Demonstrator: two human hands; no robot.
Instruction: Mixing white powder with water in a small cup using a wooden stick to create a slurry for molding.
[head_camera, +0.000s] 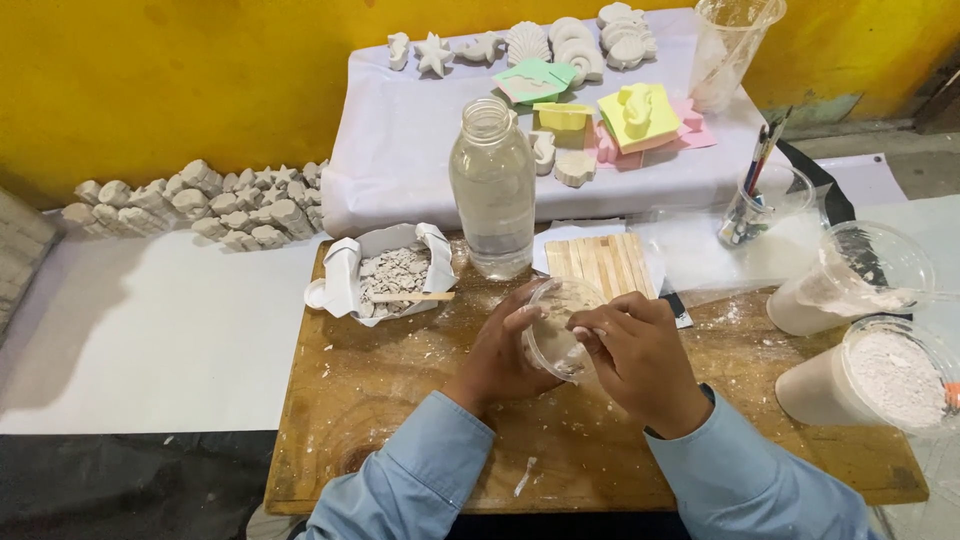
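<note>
A person in pale blue sleeves works at a powder-dusted wooden board (400, 420) set before a yellow wall, with a white-draped bench (400, 150) behind it carrying rows of white plaster casts (560, 45) and coloured moulds (640, 118). More casts are heaped along the wall to the left (190, 205). To the right lie two tipped plastic cups of white powder (870, 375), and at the board's far edge stand a clear bottle of water (492, 190), a bundle of wooden sticks (600, 262) and a paper tray of plaster scraps (392, 275). At the centre, the left hand (500, 355) is wrapped around a small clear plastic cup (558, 325), tilting it above the board, while the right hand (640, 355) pinches at its rim or contents; whether those fingers hold a tool cannot be told. The work appears to be the mixing stage, with powder already in the cup. The next move seems to call for a steady tilt and careful stirring so nothing spills.
</note>
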